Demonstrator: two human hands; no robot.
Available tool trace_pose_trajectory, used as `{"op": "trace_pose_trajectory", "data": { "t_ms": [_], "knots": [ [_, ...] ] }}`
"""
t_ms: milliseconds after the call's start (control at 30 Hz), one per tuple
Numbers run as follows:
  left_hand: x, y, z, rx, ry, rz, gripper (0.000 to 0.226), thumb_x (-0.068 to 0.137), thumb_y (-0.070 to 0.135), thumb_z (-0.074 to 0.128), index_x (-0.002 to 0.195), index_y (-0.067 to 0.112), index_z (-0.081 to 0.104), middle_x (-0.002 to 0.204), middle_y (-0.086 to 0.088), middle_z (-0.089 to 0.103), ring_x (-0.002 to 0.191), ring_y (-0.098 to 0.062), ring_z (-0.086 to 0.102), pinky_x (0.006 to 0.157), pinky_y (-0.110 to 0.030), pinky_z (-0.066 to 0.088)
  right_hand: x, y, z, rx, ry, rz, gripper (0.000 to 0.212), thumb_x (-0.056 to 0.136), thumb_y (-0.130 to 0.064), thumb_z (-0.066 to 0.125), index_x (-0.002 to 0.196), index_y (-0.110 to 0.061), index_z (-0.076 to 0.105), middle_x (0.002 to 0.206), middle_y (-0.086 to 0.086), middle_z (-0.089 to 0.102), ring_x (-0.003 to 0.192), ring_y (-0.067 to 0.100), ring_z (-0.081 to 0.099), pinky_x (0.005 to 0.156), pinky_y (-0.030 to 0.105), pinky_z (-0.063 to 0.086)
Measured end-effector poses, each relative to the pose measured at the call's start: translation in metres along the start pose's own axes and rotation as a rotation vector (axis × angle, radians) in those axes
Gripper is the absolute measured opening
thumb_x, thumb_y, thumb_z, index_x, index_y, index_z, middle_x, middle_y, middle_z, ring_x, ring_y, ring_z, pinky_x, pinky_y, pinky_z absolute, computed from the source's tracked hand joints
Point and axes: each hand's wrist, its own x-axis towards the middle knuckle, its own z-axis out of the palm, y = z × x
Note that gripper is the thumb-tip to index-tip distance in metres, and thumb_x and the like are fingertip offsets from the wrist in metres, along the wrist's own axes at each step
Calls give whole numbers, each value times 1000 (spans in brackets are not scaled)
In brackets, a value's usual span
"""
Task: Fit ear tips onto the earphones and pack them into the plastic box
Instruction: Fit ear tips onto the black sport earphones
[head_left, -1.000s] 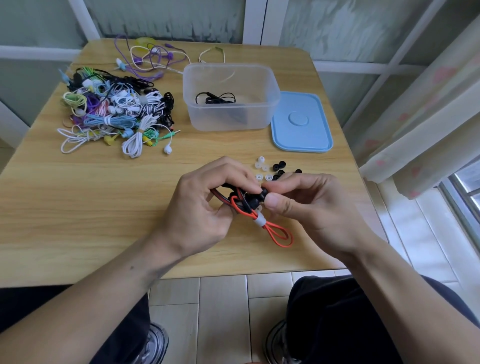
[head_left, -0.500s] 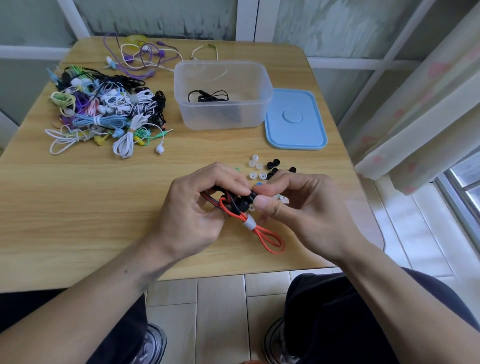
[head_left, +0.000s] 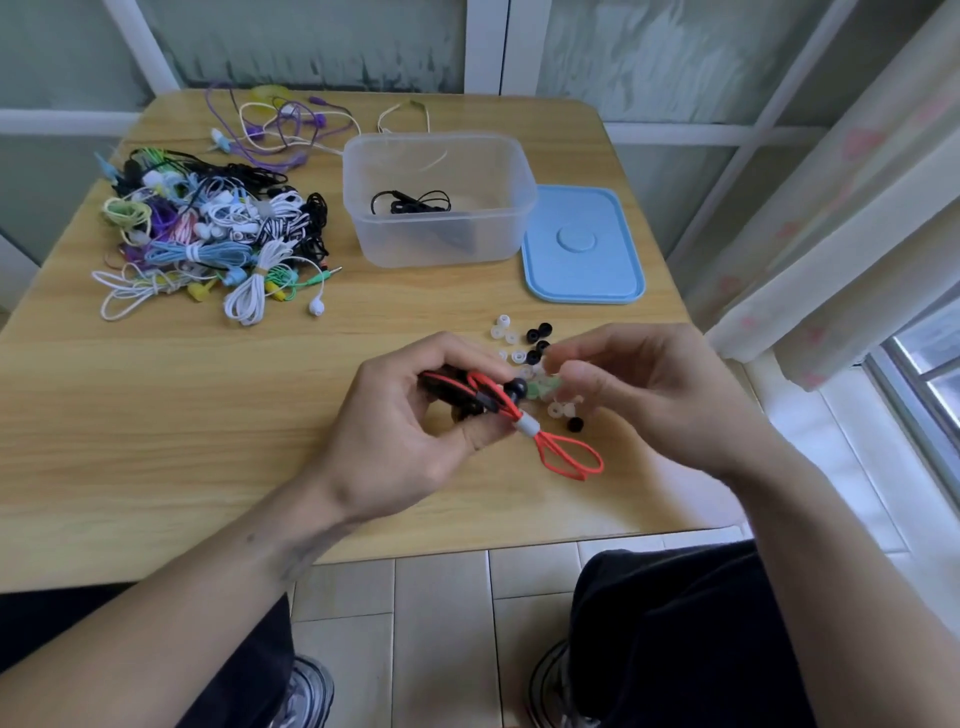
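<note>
Left hand: we are finding the left hand (head_left: 410, 415) at centre frame, fingers curled closed around a red-and-black earphone bundle (head_left: 488, 402); it is pinching the coil so that one black earbud (head_left: 516, 387) is pointing right.
Cable axis: the bundle's long axis is running from the left palm down and to the right, ending in a free red cable loop (head_left: 569, 457) that is lying on the table (head_left: 156, 415).
Right hand: the right hand (head_left: 649, 395) is sitting just right of the earbud, thumb and forefinger drawn close together; it is blurred, and we cannot tell whether a tip is caught between them.
Key relation: the earbud is facing the right fingertips (head_left: 571, 371) directly, a small gap apart, so we are judging the right hand the nearer one for pressing a tip on, leftward along the bud's axis.
Ear tips: loose clear and black ear tips (head_left: 519, 343) are scattering just beyond and beneath the right fingers.
Plastic box: the open plastic box (head_left: 441, 244) is standing further up the frame, with one black earphone set (head_left: 410, 202) lying inside.
Lid: the blue lid (head_left: 584, 249) is lying just right of the box.
Unsorted pile: the earphone pile (head_left: 208, 234) is waiting at upper left.
</note>
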Motion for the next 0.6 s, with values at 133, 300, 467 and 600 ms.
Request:
{"op": "trace_pose_trajectory", "data": {
  "t_ms": [133,300,467,600],
  "knots": [
    [1,3,-2,-58,42,-119,30,72,5,78,99,3,64,97,-13,73,89,-38,67,81,-48,55,-5,5,-15,-361,-28,-7,7,82,-21,81,83,-25,75,74,-14,73,68,5,65,66,18,51],
    [2,10,-2,-220,57,-254,40,77,6,71,110,0,51,84,-11,71,73,-25,70,63,-27,54,-9,5,-8,-556,-33,9,23,70,-36,89,66,-40,66,60,-29,60,62,-3,58,55,12,40],
    [3,12,-2,-320,31,-337,41,77,5,69,112,-2,49,95,-30,63,81,-41,71,67,-37,59,-7,9,-8,-610,-9,-85,17,80,-36,79,70,-42,66,68,-11,58,63,10,54,59,36,48],
    [2,12,-5,-237,52,-332,40,75,6,72,111,0,54,88,-21,70,74,-34,70,49,-28,47,-9,6,-16,-473,42,-155,3,87,-27,72,84,-28,72,78,-9,66,72,13,62,62,26,50]
  ]
}}
